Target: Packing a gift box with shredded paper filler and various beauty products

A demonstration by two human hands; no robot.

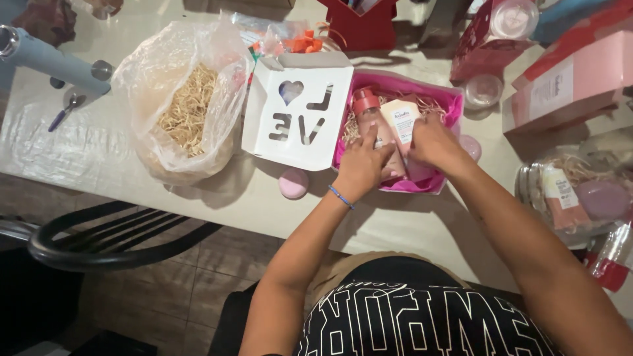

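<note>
Pink-lined gift box already holds bottle and tube on straw; left hand fingers curl around the bottle, right hand pinches the tube; white lid lies open, left.

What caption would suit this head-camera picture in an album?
Both hands, left hand and right hand, arrange a pink bottle and a tube in a pink gift box beside a bag of straw.

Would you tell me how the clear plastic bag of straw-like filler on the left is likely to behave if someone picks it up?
The bag would probably sag and change shape, since its thin film is already crumpled and slumped on the table. It is likely light for its bulk, being loosely filled with fine shredded filler. Its mouth looks open, so tilting might spill strands.
</note>
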